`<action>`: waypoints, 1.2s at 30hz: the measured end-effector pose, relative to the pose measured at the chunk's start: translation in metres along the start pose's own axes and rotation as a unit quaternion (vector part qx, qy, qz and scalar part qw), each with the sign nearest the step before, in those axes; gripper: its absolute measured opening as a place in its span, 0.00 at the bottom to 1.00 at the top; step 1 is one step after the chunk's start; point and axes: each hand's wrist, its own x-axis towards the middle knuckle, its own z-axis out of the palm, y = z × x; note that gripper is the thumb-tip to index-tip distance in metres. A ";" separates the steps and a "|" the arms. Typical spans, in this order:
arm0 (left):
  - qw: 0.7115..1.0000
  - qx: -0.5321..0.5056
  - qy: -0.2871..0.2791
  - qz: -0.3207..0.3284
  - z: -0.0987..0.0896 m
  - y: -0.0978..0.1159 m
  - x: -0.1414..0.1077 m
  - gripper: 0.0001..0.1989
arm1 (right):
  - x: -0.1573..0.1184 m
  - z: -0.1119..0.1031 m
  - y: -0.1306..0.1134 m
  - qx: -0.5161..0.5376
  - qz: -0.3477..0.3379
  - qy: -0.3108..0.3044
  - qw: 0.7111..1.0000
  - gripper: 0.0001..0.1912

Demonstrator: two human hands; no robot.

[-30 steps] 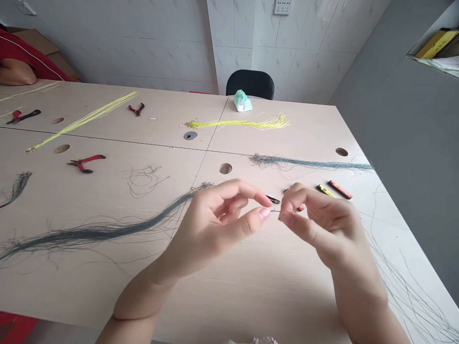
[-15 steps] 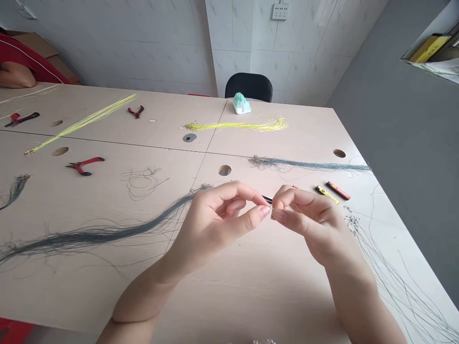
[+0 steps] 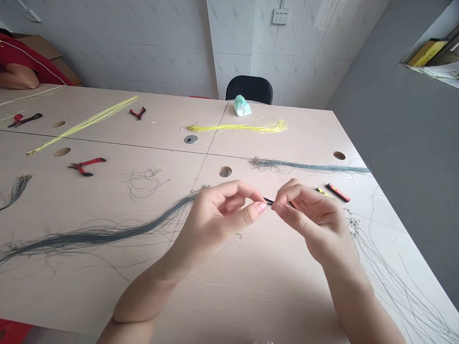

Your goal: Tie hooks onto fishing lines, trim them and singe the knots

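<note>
As left hand (image 3: 217,222) faces right hand (image 3: 311,222), black piece (image 3: 268,201), between grips

A small black fitting (image 3: 268,201), too small to make out, is pinched in mid-air.

On the desk (image 3: 272,286), a wire bundle (image 3: 100,234) and pliers (image 3: 86,163) lie left of the fingers (image 3: 260,207), another bundle (image 3: 308,167) behind them.

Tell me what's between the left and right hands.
Head view: a small black item shows in the gap between the left hand and right hand; too small to tell if held.
</note>
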 end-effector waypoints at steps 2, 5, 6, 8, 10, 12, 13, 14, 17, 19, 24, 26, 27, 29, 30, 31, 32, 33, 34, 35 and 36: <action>1.000 -0.001 0.005 0.006 0.000 0.001 0.000 0.08 | 0.000 0.002 0.000 -0.030 -0.048 0.014 0.998 0.07; 0.999 0.011 0.018 0.026 0.002 0.003 -0.001 0.07 | 0.001 0.004 0.000 -0.094 -0.142 0.038 0.985 0.05; 0.999 0.017 0.024 0.031 0.003 0.004 -0.001 0.07 | 0.001 0.004 0.001 -0.117 -0.166 0.046 0.978 0.05; 0.998 0.026 0.031 0.037 0.004 0.006 -0.001 0.07 | 0.002 0.005 0.001 -0.148 -0.190 0.053 0.969 0.06; 0.998 0.030 0.033 0.041 0.005 0.006 -0.001 0.06 | 0.002 0.004 0.002 -0.154 -0.187 0.049 0.969 0.06; 0.998 0.029 0.030 0.044 0.005 0.006 -0.001 0.07 | 0.002 0.004 0.003 -0.140 -0.171 0.039 0.975 0.06; 0.998 0.028 0.027 0.045 0.005 0.005 -0.001 0.07 | 0.002 0.004 0.003 -0.129 -0.161 0.036 0.978 0.06; 0.998 0.026 0.023 0.046 0.004 0.005 -0.001 0.07 | 0.002 0.004 0.004 -0.116 -0.151 0.034 0.981 0.06; 0.998 0.021 0.017 0.049 0.003 0.004 -0.001 0.06 | 0.002 0.004 0.004 -0.076 -0.128 0.029 0.988 0.06; 0.998 0.019 0.019 0.054 0.003 0.004 0.000 0.05 | 0.002 0.004 0.004 -0.063 -0.116 0.024 0.991 0.06; 0.998 0.024 0.026 0.053 0.003 0.004 0.001 0.05 | 0.003 0.005 0.003 -0.053 -0.106 0.017 0.993 0.07; 0.998 0.022 0.028 0.049 0.002 0.004 0.001 0.06 | 0.003 0.005 0.003 -0.048 -0.103 0.016 0.993 0.07; 0.998 0.020 0.028 0.049 0.002 0.004 0.001 0.06 | 0.003 0.005 0.003 -0.046 -0.101 0.014 0.994 0.07; 0.998 0.015 0.026 0.050 0.001 0.004 0.001 0.06 | 0.003 0.005 0.003 -0.039 -0.098 0.011 0.994 0.06; 0.998 0.012 0.025 0.051 0.001 0.004 0.001 0.06 | 0.003 0.005 0.004 -0.034 -0.097 0.009 0.995 0.06; 0.998 0.010 0.024 0.051 0.001 0.004 0.001 0.06 | 0.003 0.005 0.004 -0.029 -0.093 0.007 0.995 0.06; 0.998 0.007 0.023 0.050 0.001 0.003 0.001 0.06 | 0.003 0.005 0.004 -0.022 -0.088 0.004 0.996 0.06; 0.999 0.005 0.022 0.049 0.001 0.003 0.001 0.06 | 0.003 0.005 0.004 -0.015 -0.080 -0.001 0.997 0.06; 0.999 0.002 0.021 0.047 0.001 0.002 0.001 0.06 | 0.003 0.005 0.005 -0.007 -0.070 -0.006 0.997 0.06; 0.999 0.001 0.020 0.044 0.001 0.002 0.001 0.06 | 0.004 0.005 0.005 0.002 -0.060 -0.012 0.998 0.06; 0.999 0.000 0.019 0.042 0.001 0.002 0.001 0.06 | 0.004 0.004 0.006 0.010 -0.050 -0.018 0.999 0.07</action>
